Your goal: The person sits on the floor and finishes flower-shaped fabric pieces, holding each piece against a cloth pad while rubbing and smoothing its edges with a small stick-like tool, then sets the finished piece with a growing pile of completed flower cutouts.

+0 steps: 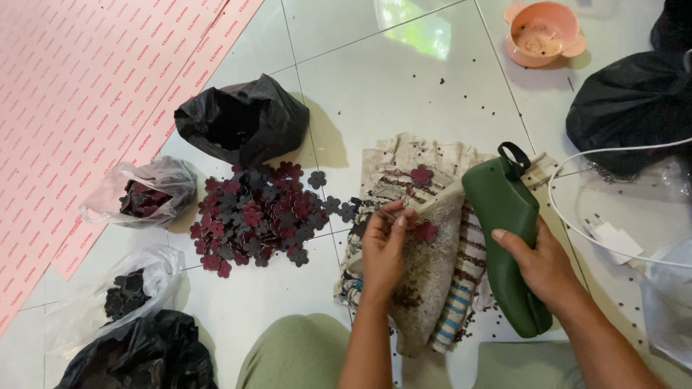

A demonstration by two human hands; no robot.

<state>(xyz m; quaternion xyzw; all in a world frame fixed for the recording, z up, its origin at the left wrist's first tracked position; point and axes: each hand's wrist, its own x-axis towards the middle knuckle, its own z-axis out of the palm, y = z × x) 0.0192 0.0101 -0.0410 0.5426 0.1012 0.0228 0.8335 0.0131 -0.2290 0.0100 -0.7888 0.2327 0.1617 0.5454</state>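
A small dark-red flower-shaped cutout (425, 230) lies on a worn, stained piece of striped cloth (432, 288) spread over the white tiled floor (404, 86), just beside the fingertips of the left hand (383, 248). That hand is curled, thumb and forefinger pinched together on something thin and small; what exactly it grips is too small to tell. The right hand (542, 263) is wrapped around the lower half of a smooth green plastic tool with a black loop at its top (504, 216), holding it slanted over the cloth's right edge.

A second red flower cutout (421, 174) sits further up the cloth. To the left, well apart from the hands, a heap of red and dark-grey flower-shaped cutouts (256, 216) is scattered flat on the tiles, with an open crumpled black plastic bag (245, 119) above it. Two clear plastic bags (144, 194) holding more cutouts lie at the heap's left, beside a pink printed sheet (79, 94). A round peach plastic bowl (542, 32) stands at the top, and a white cable with plug (609, 234) runs along the floor on the right. Tiny dark scraps speckle the tiles.
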